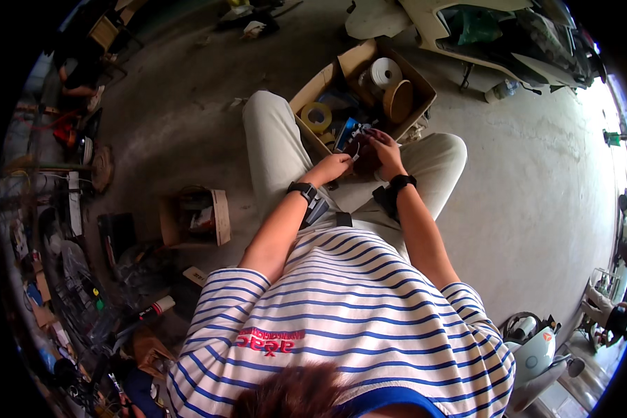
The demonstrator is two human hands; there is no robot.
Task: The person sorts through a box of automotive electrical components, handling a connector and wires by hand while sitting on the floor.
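Observation:
Between my knees, both hands meet over the near edge of an open cardboard box [313,83]. My right hand [387,151] holds a dark reddish-brown item [364,157] whose kind I cannot tell. On its left side my left hand [335,167] pinches a small whitish strip [356,152] between the fingertips. Inside the box lie a roll of yellowish tape [316,116], a white spool [385,73], a round brown disc-like thing [398,101] and a blue packet [347,134] just beyond the hands.
A smaller cardboard box [221,217] stands on the concrete floor at the left. Cluttered tools and plastic bags [76,261] line the left side. A scooter [501,47] is parked at the upper right, another vehicle [538,350] at the lower right. People are at the far left and right edges.

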